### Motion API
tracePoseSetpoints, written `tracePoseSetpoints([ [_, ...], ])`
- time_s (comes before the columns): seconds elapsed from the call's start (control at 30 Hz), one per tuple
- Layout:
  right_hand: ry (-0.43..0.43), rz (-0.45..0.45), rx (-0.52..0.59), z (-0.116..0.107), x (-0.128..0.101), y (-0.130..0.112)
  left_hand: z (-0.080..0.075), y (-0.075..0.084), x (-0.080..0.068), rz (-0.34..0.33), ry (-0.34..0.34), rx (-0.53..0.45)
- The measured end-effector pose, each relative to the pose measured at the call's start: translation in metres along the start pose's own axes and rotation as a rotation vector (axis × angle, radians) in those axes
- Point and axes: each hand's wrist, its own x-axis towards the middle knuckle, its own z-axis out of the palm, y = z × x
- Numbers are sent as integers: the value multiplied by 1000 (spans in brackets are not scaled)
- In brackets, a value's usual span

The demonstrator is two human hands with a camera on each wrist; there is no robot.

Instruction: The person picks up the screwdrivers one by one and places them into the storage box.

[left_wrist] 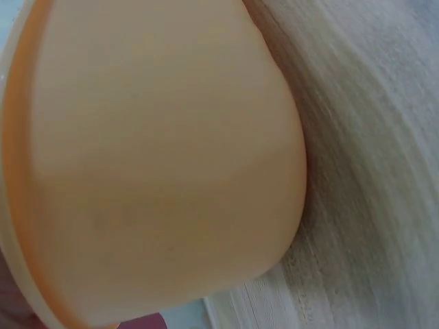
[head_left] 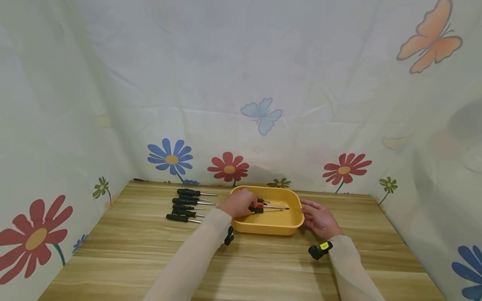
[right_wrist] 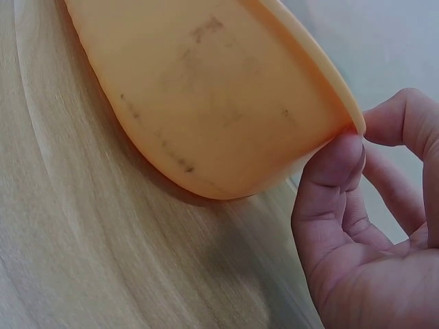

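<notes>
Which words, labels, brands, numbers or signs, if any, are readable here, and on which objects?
No text is readable.
Yellow rectangular label on black wrist camera: any print too small to read.
Yellow rectangular plastic tray: dark smudges, no letters.
Black-handled metal screwdrivers: too small to tell.

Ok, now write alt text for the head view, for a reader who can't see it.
A person's left hand reaches into a yellow tray holding a few screwdrivers, while the right hand grips the tray's right end. More black-handled screwdrivers lie side by side left of it on the wooden table, before a pale cloth printed with flowers and butterflies.
</notes>
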Motion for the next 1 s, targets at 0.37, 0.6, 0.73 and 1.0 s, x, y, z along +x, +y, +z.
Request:
tracePoseSetpoints([
  [0.37, 12, -5, -28, 1, -1, -2, -4, -12, -11, 33, 42, -100],
  [0.6, 13, -4, -26, 2, 0, -1, -9, -19, -22, 4, 59, -195],
  [0.73, 27, -2, -29, 2, 0, -1, -10, -24, -28, -6, 95, -223],
  [1.0, 25, -3, -23, 0, 1, 1, -13, -33, -37, 8, 167, -353],
])
